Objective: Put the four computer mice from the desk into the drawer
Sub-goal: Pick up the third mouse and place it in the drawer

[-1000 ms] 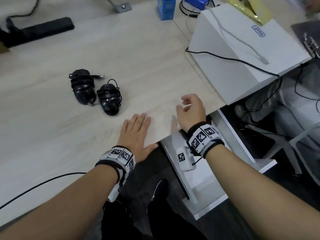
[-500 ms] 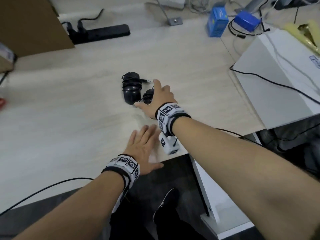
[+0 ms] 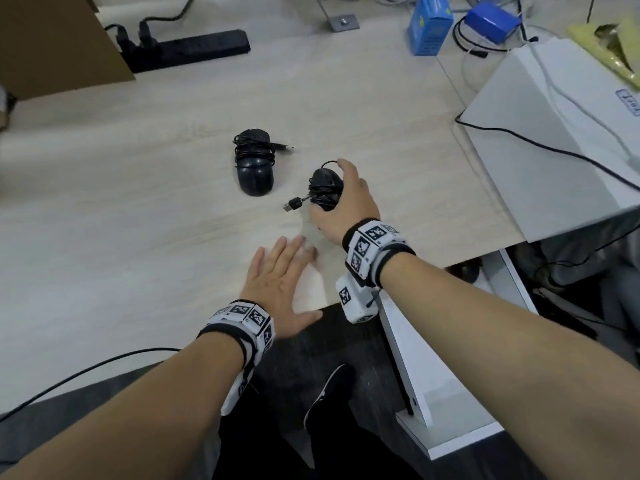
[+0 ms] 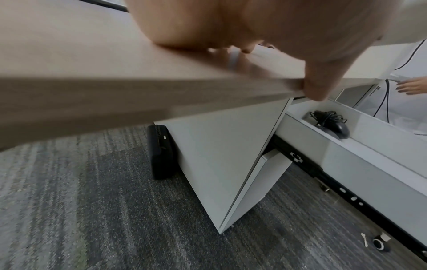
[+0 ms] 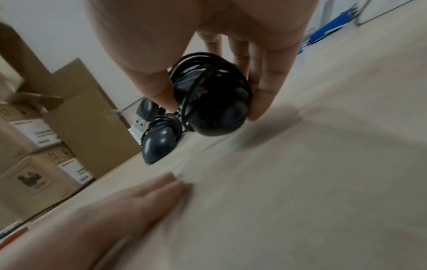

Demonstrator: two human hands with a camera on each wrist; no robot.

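My right hand (image 3: 341, 199) grips a black mouse (image 3: 325, 188) with its cable wound round it, thumb and fingers curled on its sides; the right wrist view shows this held mouse (image 5: 215, 102) just above the desk, its USB plug (image 3: 292, 204) hanging to the left. A second black cable-wrapped mouse (image 3: 254, 162) lies on the light wooden desk (image 3: 138, 209), to the left of the held one. My left hand (image 3: 282, 289) rests flat and open near the desk's front edge. In the open white drawer (image 4: 360, 146) lies another black mouse (image 4: 332, 123).
A white box (image 3: 561, 133) with cables across it fills the desk's right side. At the back stand a black power strip (image 3: 194, 48), a cardboard box (image 3: 52, 39) and two blue boxes (image 3: 429, 24). A black cable (image 3: 86, 370) runs over the front left edge.
My right hand went from the drawer side to the two mice, closed on the right-hand one and drew it away from the other. The left hand stayed flat on the desk.
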